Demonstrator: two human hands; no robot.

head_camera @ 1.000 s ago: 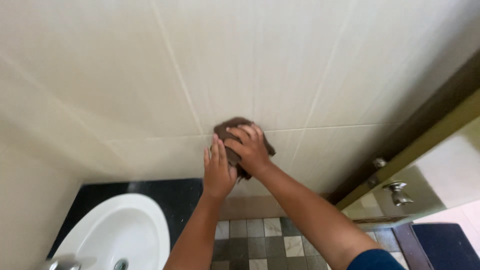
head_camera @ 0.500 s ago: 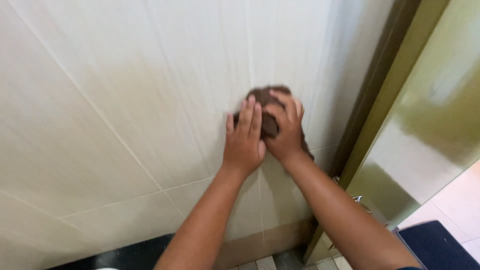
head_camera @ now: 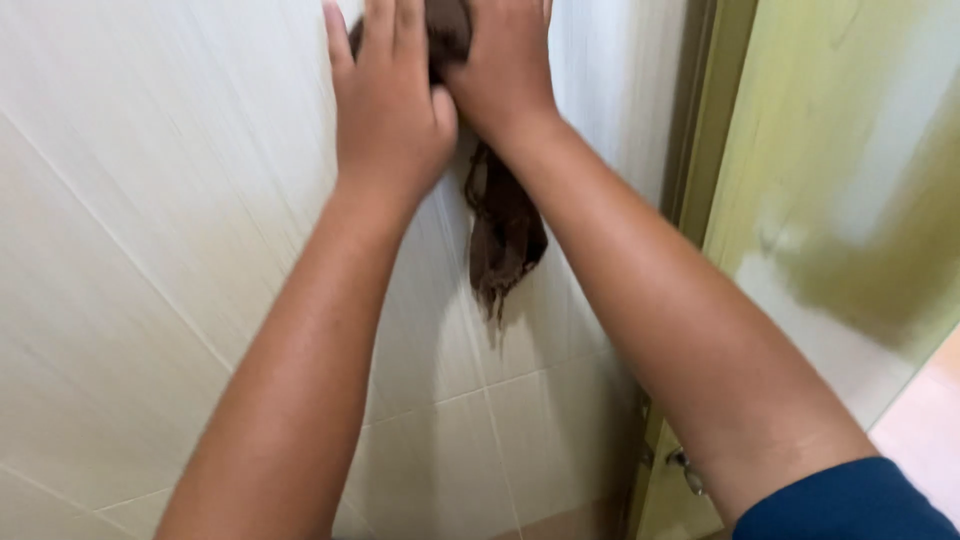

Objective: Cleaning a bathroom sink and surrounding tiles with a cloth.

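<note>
A dark blue sleeve (head_camera: 845, 505) is showing at the bottom right corner, nearest the camera, covering the upper part of the right arm. From there both bare forearms are stretching up and away toward the wall.

The left hand (head_camera: 392, 95) is lying flat and open against the tiled wall (head_camera: 130, 250), fingers together and pointing upward, its thumb side touching the right hand. The right hand (head_camera: 500, 60) is pressing just beside it, spread over a brown cloth (head_camera: 505, 225) and pinning it to the tiles; its fingertips are running out of the top of the view, so how far they are curling cannot be told. The cloth is sitting bunched under and between the two hands at the top, and a loose frayed tail is hanging down the wall between the forearms.

The wall is taking up most of the view: large, glossy, cream-white tiles with thin grout lines running slantwise, catching soft reflections. To the right the tiles are ending at a dark brown frame strip (head_camera: 690, 150), and past it a pale green door (head_camera: 840, 180) is standing, its surface shiny. Low on the door's edge a small metal fitting (head_camera: 685, 468) is showing. At the far right a strip of pinkish floor (head_camera: 925, 430) is appearing beyond the door.
</note>
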